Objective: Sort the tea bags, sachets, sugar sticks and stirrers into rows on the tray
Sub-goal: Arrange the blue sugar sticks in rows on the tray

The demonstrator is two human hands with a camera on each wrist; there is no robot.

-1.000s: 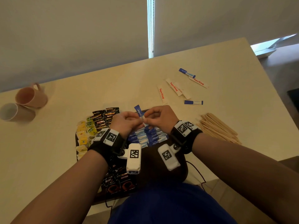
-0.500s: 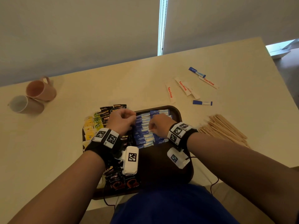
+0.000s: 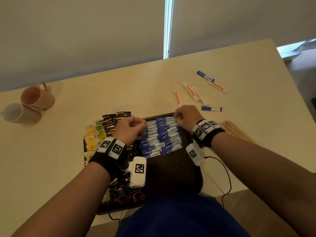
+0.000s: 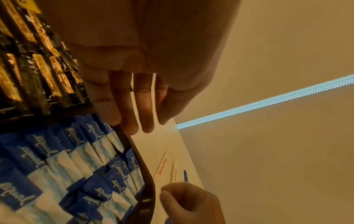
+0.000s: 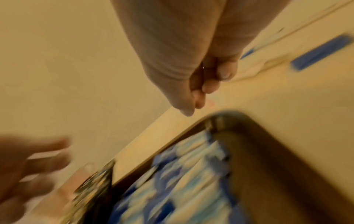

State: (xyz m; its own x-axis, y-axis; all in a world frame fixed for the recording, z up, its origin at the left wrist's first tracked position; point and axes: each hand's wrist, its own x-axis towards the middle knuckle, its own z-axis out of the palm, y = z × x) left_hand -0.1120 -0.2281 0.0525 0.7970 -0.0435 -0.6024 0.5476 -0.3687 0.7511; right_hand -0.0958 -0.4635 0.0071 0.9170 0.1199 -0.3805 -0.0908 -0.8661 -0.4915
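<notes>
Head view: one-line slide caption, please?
Both hands, left and right, over blue sachets on the tray.

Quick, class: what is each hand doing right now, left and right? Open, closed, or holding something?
Left hand: open, fingers straight, holding nothing, at the far rim of the tray.
Right hand: fingers curled, closed; nothing visible in it.

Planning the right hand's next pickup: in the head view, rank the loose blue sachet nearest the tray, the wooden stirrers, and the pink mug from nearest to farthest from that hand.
1. Blue sachet, on the table just right of the right hand.
2. Wooden stirrers, piled right of the tray.
3. Pink mug, lying far left.
</notes>
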